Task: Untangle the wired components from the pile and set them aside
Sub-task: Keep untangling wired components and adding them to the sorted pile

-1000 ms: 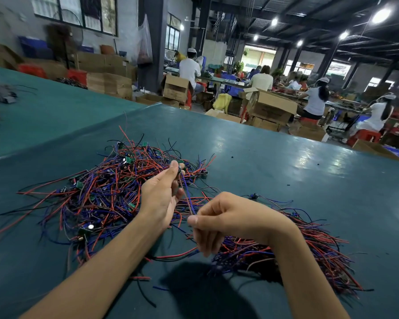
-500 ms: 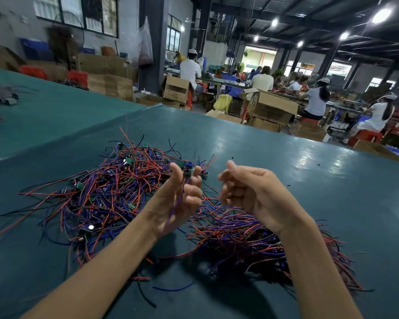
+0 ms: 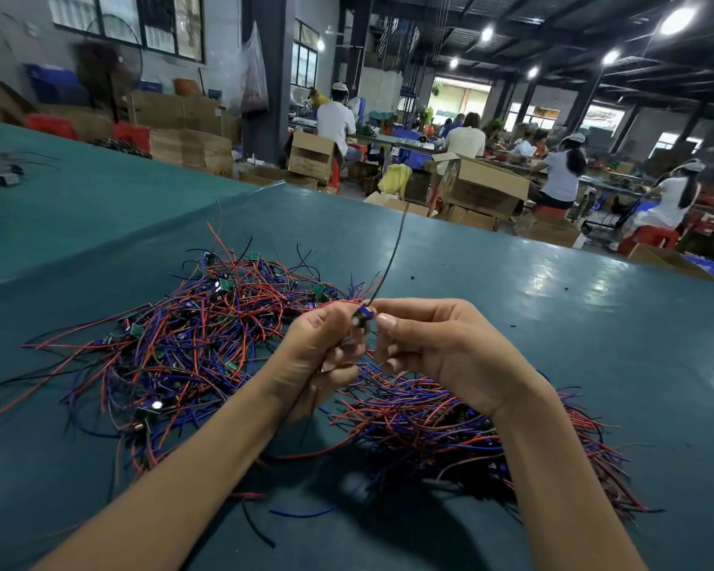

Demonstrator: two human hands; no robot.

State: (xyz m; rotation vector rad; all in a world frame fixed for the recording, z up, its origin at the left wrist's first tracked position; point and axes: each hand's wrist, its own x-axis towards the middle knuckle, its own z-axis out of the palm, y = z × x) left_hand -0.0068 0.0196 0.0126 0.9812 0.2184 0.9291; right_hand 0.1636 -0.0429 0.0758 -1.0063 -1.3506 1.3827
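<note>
Holds small blue wired component (image 3: 362, 316) up between both hands, above green table (image 3: 594, 344). Grips its trailing wires in curled left hand (image 3: 322, 348); pinches its top with thumb and forefinger of right hand (image 3: 437, 348). Shows one black wire (image 3: 392, 249) arcing up from it. Leaves tangled pile (image 3: 190, 335) at left, second wire bundle (image 3: 429, 426) under right wrist.

1. Left hand (image 3: 322, 348) and left forearm (image 3: 190, 467): bare, slim, uncovered right down to the near edge of the smooth teal table (image 3: 594, 344).
2. Right hand (image 3: 442, 352) and right forearm (image 3: 553, 480): bare as well, uncovered to that same near table edge.
3. Right thumbnail (image 3: 386, 322): short, trimmed, slightly glossy.
</note>
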